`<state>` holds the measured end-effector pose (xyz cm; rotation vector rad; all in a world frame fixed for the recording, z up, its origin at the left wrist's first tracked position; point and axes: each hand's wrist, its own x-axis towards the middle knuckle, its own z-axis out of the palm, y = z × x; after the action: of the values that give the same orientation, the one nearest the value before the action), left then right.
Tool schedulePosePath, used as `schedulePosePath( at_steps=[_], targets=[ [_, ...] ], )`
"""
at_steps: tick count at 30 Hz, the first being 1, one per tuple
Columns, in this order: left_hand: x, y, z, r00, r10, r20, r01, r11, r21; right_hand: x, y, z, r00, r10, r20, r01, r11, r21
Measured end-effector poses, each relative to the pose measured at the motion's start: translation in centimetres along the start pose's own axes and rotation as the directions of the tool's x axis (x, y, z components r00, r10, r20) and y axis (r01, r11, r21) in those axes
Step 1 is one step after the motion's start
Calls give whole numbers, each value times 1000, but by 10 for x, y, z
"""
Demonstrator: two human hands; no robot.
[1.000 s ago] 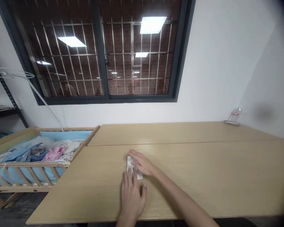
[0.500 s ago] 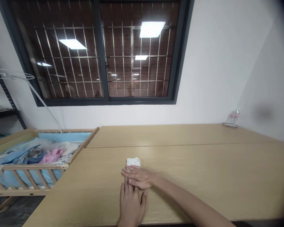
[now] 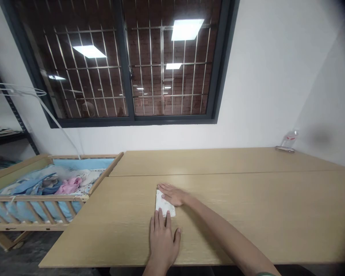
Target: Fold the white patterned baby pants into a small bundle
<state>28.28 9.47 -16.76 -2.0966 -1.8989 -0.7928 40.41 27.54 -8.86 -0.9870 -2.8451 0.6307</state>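
Note:
A small white folded cloth or paper sheet with faint marks (image 3: 164,205) lies flat on the wooden tabletop (image 3: 241,214). My left hand (image 3: 163,239) rests palm down at its near edge, fingertips on it and thumb apart. Reaching in from the right, my right hand (image 3: 174,194) lies flat across its far right corner, fingers stretched out. Neither hand grips it. The cloth's far right part is hidden under my right hand.
On the left stands a wooden crib (image 3: 40,197) with blue lining, clothes and a pink cloth (image 3: 70,185). A clear plastic bottle (image 3: 290,138) stands at the back right beside a flat thing (image 3: 285,149). A barred window (image 3: 169,76) is above the table.
My right hand has moved away from me, off my left fingers to the sheet's far end. More of the sheet shows now, and my left fingertips are on its near edge.

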Motion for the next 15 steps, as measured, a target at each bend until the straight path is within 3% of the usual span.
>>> schedulePosePath(
  at_steps=[6,10,12,15],
  targets=[
    [0,0,-3,999,-16,27,17,999,-33,3,9,3,998,-2,-61,5,998,55],
    [-1,0,-10,998,-19,57,24,996,-86,2,11,8,984,52,-169,-16,979,204],
    [-1,0,-14,997,-28,76,37,993,-113,2,15,12,931,194,-309,-79,934,348],
    [5,-5,-25,986,-122,111,138,979,-150,2,26,20,740,424,-523,-92,833,545]
  ],
)
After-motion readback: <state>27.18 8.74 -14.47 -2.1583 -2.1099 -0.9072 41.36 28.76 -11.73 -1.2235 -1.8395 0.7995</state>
